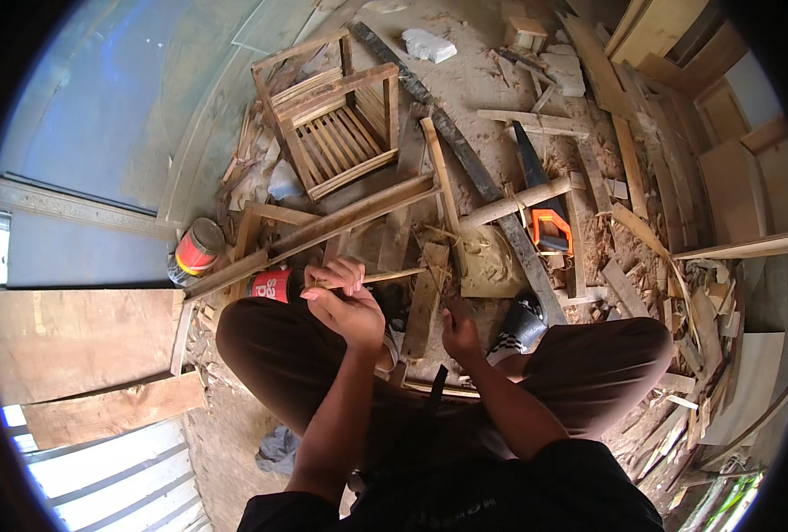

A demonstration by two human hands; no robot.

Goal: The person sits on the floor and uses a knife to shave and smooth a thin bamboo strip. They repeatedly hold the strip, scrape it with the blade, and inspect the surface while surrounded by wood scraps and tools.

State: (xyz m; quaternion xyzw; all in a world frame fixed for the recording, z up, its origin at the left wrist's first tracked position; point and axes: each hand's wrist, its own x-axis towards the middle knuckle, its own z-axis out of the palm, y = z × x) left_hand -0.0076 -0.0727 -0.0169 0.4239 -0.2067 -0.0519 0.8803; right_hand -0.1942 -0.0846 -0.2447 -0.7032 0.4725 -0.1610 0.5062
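Note:
My left hand (348,303) is closed over my left knee, with finger and thumb pinching a thin wooden stick (396,276). The stick points right, toward a short upright board (425,301) between my feet. Lower and to the right, my right hand (461,333) is curled into a grip around a slim, dark tool (453,309). Its kind is too small and shadowed to make out. Just past my left knee stands a red can (270,285), partly covered by the knee and hand.
Ahead lies a slatted wooden frame (341,124). A long dark beam (465,151) crosses the floor beside a handsaw with an orange handle (550,229). A red and yellow can (199,248) stands at left. Wood scraps and shavings (624,288) litter the right side.

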